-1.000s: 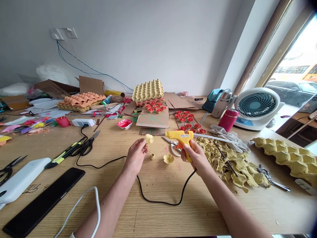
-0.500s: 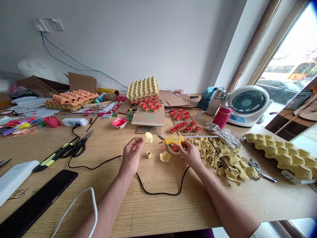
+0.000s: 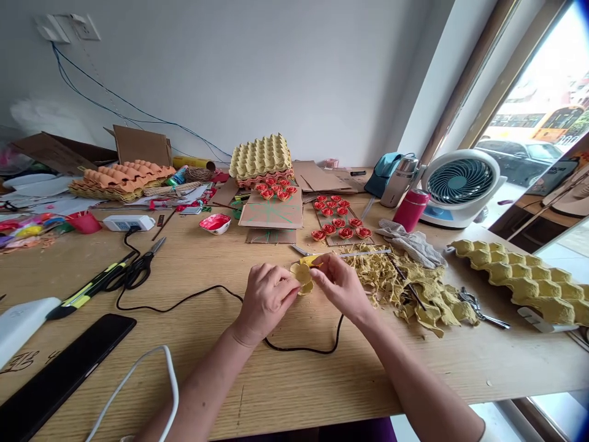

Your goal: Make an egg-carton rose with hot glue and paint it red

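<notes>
In the head view my left hand (image 3: 270,296) has its fingers closed at a pale yellow flower-shaped piece of egg carton (image 3: 301,274), whose rounded petals face up and towards me. Just right of it is my right hand (image 3: 341,283), with thumb and index finger bent around the yellow hot glue gun (image 3: 309,261). The flower piece and my fingers cover much of the gun, its nozzle included. A clear glue stick (image 3: 368,253) sticks out to the right behind my right hand. My left hand blocks the spot where a small rolled piece stood.
Torn carton scraps (image 3: 405,288) lie right of my hands, with an egg tray (image 3: 519,276) beyond. Red roses (image 3: 345,233) sit on cardboard behind. The black cord (image 3: 304,350) loops in front. Scissors (image 3: 142,267) and a phone (image 3: 69,368) lie left.
My left hand has moved right and down from holding up a cupped petal piece to the flower piece, now raised and tilted. The glue gun has shifted slightly left; the cupped piece is out of sight.
</notes>
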Demonstrator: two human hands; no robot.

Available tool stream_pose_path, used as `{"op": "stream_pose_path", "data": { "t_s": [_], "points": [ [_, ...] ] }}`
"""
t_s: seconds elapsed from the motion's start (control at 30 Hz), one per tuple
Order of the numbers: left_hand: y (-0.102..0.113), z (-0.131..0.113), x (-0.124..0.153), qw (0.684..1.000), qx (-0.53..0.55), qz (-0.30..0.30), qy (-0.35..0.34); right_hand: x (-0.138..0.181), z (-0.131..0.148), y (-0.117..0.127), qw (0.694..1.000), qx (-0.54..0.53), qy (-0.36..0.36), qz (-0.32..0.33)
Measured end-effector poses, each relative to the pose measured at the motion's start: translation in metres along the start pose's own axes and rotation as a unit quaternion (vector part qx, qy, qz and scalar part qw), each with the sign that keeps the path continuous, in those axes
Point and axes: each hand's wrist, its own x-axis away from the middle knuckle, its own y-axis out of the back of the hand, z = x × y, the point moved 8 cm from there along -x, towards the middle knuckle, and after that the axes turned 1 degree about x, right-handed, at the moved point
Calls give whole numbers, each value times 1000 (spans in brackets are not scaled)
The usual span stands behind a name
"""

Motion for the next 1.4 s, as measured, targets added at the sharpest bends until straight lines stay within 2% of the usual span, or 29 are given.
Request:
{"op": "stream_pose_path", "data": {
  "t_s": [0.13,0.27,0.37,0.47,0.53,0.6,0.67,0.73,0.8,0.87,0.97,1.03,1.2,1.3,1.4],
  "points": [
    [-6,-4,0,1000,2,17,-8,2,-3,-11,999,-35,-13,13],
    [-6,1,2,999,30,1,26,-4,-5,4,998,-61,-14,-24],
    [-10,11,6,995,54,14,79,-8,2,42,987,-122,-4,-109],
    [-28,15,11,990,63,84,95,-3,22,104,954,-177,35,-238],
    [-40,16,14,986,52,128,93,2,39,143,930,-208,68,-295],
    [-50,16,15,984,33,153,90,10,59,175,906,-223,123,-338],
    [-56,14,15,983,17,167,81,15,71,187,901,-230,152,-336],
    [-58,10,14,982,12,173,68,16,66,177,922,-212,117,-303],
    [-56,3,14,983,16,177,55,14,50,146,956,-189,60,-218],
    [-52,-7,18,982,28,183,41,16,28,108,976,-173,9,-132],
    [-44,-21,28,979,69,190,28,20,-2,54,983,-178,-46,-22],
    [-41,-22,33,974,113,187,53,23,-13,32,981,-182,-61,19],
    [-49,-10,37,949,189,192,165,26,-26,11,975,-197,-89,44],
    [-61,-8,39,934,215,209,195,30,-27,8,978,-178,-91,55],
    [-67,-8,43,930,232,197,205,35,-26,8,985,-132,-91,61]
  ]
}}
